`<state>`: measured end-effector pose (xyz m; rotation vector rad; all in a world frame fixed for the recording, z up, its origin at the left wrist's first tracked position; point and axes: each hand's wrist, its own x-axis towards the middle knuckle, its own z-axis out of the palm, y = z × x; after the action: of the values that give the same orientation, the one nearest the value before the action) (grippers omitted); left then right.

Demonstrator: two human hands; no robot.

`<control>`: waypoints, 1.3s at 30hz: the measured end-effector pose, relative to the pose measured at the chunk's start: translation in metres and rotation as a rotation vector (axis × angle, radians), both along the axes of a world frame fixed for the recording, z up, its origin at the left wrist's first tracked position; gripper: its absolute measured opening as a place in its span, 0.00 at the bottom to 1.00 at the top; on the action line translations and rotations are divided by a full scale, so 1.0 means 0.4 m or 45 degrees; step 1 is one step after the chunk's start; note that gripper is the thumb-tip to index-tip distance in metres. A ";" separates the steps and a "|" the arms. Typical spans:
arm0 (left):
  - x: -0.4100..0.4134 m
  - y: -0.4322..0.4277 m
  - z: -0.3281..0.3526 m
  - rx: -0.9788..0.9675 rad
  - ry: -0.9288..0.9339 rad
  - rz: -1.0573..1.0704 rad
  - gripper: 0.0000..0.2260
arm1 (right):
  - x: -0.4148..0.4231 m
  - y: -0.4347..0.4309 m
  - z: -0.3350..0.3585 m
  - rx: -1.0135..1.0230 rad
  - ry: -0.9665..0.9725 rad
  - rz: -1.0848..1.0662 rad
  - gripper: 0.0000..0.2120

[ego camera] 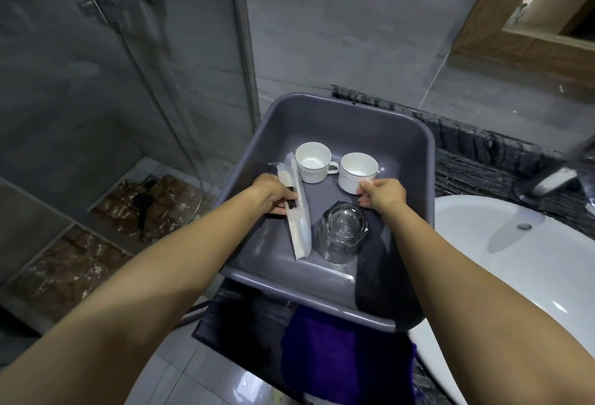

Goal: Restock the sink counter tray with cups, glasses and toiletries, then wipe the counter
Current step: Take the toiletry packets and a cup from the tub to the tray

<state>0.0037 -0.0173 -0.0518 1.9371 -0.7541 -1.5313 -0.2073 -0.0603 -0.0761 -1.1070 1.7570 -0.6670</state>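
A grey plastic tub (347, 108) rests on the dark stone counter left of the sink. Inside it stand two white cups, one at the back left (314, 162) and one to its right (356, 172). A clear glass (343, 234) lies on its side near the front. My left hand (273, 193) is closed on a white wrapped toiletry packet (297, 221) that leans along the tub's left side. My right hand (381, 193) pinches the right cup at its near rim.
A white basin (515, 263) with its drain lies to the right, a faucet (553, 179) behind it. A purple cloth (338, 356) hangs below the tub at the counter's front. A glass shower partition (244, 50) stands on the left. A wood-framed mirror (521, 37) hangs at upper right.
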 end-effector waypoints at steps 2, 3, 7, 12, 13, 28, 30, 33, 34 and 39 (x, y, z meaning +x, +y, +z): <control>0.002 0.008 0.024 -0.037 0.036 0.001 0.10 | -0.002 0.002 0.013 0.000 -0.005 0.023 0.16; 0.004 0.012 0.040 -0.071 0.045 -0.004 0.10 | -0.004 0.004 0.023 -0.009 -0.004 0.035 0.16; 0.015 0.022 0.108 -0.235 0.052 -0.044 0.08 | -0.016 0.014 0.076 -0.112 0.028 0.082 0.16; 0.035 0.021 0.220 -0.441 0.026 -0.050 0.07 | -0.055 0.033 0.174 -0.312 0.097 0.201 0.14; 0.036 0.021 0.243 -0.480 0.044 -0.066 0.07 | -0.068 0.037 0.198 -0.361 0.111 0.227 0.12; -0.226 0.004 0.499 -0.787 0.359 -0.386 0.07 | -0.469 0.170 0.527 -0.742 0.002 0.262 0.07; -0.300 0.004 0.511 -0.791 0.394 -0.442 0.07 | -0.546 0.198 0.551 -0.744 -0.009 0.228 0.06; -0.429 0.005 0.519 -0.770 0.427 -0.511 0.07 | -0.666 0.240 0.572 -0.759 -0.008 0.173 0.07; -0.477 0.006 0.518 -0.759 0.433 -0.532 0.06 | -0.709 0.254 0.574 -0.762 -0.007 0.160 0.07; -0.725 0.018 0.488 -0.676 0.504 -0.594 0.06 | -0.935 0.311 0.545 -0.729 0.018 0.056 0.07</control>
<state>-0.2864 -0.0099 0.1435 1.0753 -1.3265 -1.6793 -0.5813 0.0643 0.1418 -1.5257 1.5849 -1.1810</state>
